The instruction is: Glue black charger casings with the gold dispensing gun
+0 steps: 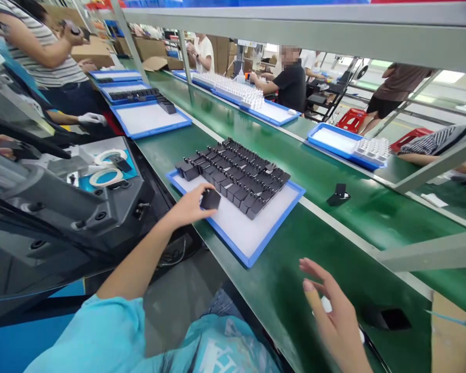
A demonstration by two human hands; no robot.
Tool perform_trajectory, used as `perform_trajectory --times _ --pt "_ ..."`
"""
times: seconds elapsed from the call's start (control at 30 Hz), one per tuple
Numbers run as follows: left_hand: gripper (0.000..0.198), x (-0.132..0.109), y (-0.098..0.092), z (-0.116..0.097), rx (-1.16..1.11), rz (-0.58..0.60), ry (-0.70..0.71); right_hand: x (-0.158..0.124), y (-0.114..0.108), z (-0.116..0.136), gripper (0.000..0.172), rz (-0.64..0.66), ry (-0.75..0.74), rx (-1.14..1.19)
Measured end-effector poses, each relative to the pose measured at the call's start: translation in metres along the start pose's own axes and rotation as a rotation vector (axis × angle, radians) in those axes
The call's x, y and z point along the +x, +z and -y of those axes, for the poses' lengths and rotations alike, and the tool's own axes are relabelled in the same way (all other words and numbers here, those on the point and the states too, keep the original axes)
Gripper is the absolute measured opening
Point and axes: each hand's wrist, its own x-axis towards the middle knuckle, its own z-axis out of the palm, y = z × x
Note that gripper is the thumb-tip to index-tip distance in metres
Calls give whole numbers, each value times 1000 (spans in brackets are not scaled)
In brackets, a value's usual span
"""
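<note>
Left hand (192, 207), center: pinching a black box (210, 199) over the near left edge of the blue tray (276, 224). Right hand (332, 313), lower right: fingers spread, loose, above the green belt (279, 282); contact with white piece (326, 304) under it, can't tell. Packed rows of black boxes (236, 173) cover the tray's upper part; looks over half filled. White lining shows below; black piece (396, 319), lower right, lies off the tray.
</note>
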Motion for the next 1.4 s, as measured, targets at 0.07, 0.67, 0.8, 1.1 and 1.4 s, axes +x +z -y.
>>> perform_trajectory --times 0.07,0.67,0.8,1.1,1.4 --pt "57 25 -22 31 106 0 -100 16 -11 -10 42 -25 47 -41" --pt "48 50 -2 65 468 -499 29 271 -32 -60 58 -294 158 -476" --pt "56 25 12 47 305 -657 128 290 -34 -43 40 -169 139 -565" --pt "37 -60 69 -31 -166 -612 191 226 -57 0 35 88 -8 -685" --pt "71 -92 160 -137 -437 195 342 38 -21 10 26 137 26 -521"
